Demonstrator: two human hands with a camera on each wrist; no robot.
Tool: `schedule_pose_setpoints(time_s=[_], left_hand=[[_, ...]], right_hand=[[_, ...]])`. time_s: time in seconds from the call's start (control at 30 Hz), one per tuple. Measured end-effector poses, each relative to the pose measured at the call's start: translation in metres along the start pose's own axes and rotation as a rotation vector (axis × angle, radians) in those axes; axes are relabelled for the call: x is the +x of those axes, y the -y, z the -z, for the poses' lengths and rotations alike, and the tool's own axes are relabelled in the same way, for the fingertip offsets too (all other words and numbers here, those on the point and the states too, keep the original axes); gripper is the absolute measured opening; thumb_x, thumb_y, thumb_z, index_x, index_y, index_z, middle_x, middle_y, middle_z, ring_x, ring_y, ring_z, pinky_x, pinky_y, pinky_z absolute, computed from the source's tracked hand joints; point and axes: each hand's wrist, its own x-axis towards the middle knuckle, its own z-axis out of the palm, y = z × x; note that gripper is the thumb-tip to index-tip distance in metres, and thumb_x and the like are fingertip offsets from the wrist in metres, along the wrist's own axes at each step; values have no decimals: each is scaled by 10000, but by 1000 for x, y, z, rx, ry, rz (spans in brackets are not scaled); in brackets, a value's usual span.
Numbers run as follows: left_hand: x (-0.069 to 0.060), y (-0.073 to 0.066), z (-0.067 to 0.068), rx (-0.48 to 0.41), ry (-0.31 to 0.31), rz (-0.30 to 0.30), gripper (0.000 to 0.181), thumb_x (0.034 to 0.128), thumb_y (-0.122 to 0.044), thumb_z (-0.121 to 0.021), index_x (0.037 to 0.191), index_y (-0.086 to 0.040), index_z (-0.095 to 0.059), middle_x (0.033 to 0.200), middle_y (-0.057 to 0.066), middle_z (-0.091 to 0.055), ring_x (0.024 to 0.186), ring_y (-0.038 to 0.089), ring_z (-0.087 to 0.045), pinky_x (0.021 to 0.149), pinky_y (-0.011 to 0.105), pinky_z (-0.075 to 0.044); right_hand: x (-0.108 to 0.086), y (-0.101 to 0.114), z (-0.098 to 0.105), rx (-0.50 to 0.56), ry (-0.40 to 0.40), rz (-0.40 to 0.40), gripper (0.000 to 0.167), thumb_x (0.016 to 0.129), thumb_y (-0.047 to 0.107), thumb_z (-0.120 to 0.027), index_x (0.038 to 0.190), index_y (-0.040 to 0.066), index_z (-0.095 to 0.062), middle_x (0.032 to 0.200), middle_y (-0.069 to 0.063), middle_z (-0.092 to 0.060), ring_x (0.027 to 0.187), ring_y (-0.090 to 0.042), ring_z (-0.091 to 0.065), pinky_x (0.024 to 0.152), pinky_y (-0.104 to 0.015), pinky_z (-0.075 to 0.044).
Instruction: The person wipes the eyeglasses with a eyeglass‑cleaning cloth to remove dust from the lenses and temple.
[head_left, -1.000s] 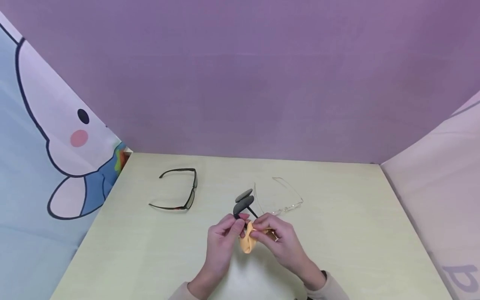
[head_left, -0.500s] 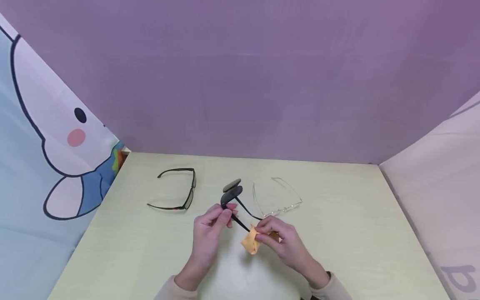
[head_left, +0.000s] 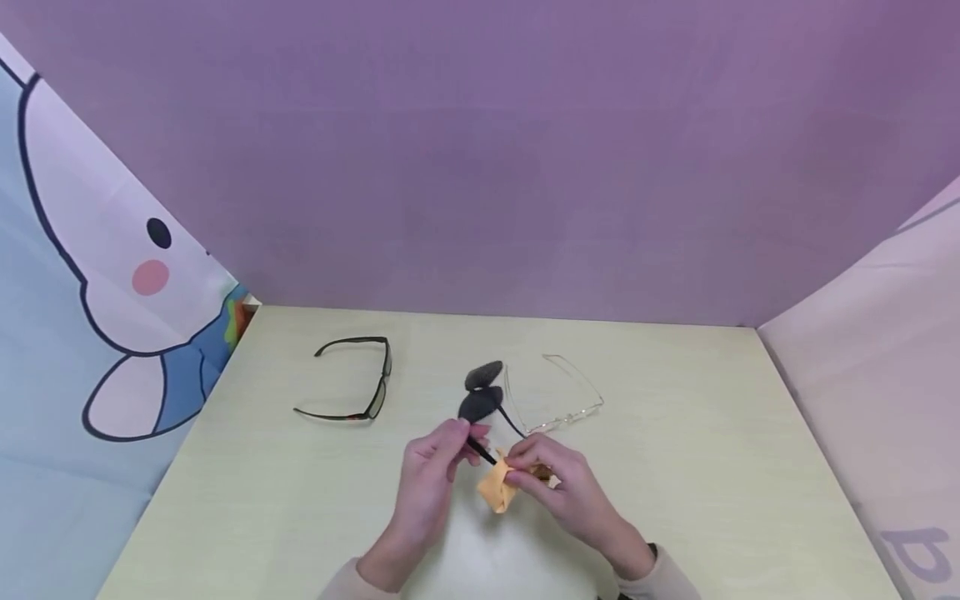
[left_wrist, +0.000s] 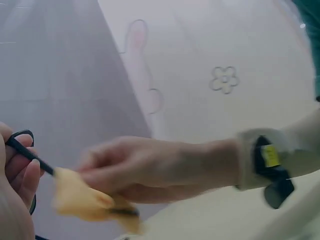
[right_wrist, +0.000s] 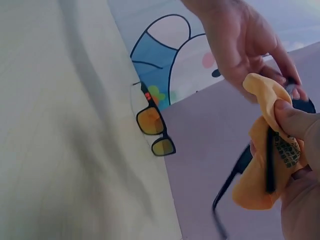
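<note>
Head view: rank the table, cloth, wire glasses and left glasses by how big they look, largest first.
1. Table, by far.
2. Left glasses and wire glasses: too alike in span to rank.
3. Cloth: smallest as seen, though bunched and partly hidden by the right hand.

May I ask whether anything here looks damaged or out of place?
Nothing stands out: black-framed glasses and thin wire-framed glasses lie unfolded on the pale table; the left hand grips black dark-lensed sunglasses, the right hand an orange cloth. No spill or damage shows.
</note>
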Motion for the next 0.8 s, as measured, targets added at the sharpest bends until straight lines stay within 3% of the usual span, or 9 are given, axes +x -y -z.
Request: schedule_pose_setpoints(time_s=[0.17, 0.33, 0.47, 0.6, 0.8], left_hand=[[-4, 12, -8, -22, 7, 30, 347, 1028, -114, -603, 714, -129, -751, 948, 47, -714, 944, 150, -647, 877, 242, -525], [-3, 13, -7, -67, 21, 30, 353, 1046, -115, -576, 755, -147, -773, 962, 53, -663, 1060, 188, -687, 975, 258, -519], [-1, 7, -2, -110, 53, 38, 348, 1071, -130, -534, 879, -207, -814, 1009, 16, -675, 1066, 153, -651, 969, 239, -499], [0, 0, 3, -149, 35, 17, 347, 1084, -131, -503, 982, -244, -814, 1072, -14, -703, 984, 123, -621, 916, 220, -486], [0, 2, 5, -148, 30, 18, 364, 1077, -113, -503, 954, -250, -816, 1053, -23, -715, 961, 116, -626, 880, 211, -485]], right_hand=[[4, 3, -11, 57, -52, -11, 263, 837, -162, -726, 1002, 31, -658, 1013, -169, -699, 860, -108, -696, 597, -252, -604], [2, 0, -16, 66, -101, -47, 240, 853, -154, -718, 1007, 23, -666, 1016, -169, -702, 872, -87, -679, 630, -244, -593], [-3, -6, -15, 69, -73, -61, 228, 864, -135, -721, 1021, 23, -671, 1017, -170, -708, 860, -91, -664, 624, -236, -574], [-8, -14, -9, 27, -27, -46, 242, 854, -113, -746, 1027, 44, -684, 1007, -147, -719, 867, -114, -672, 631, -222, -562], [-9, -18, -6, 43, 1, -33, 248, 853, -120, -743, 1032, 42, -686, 1002, -147, -721, 886, -155, -695, 671, -243, -594]])
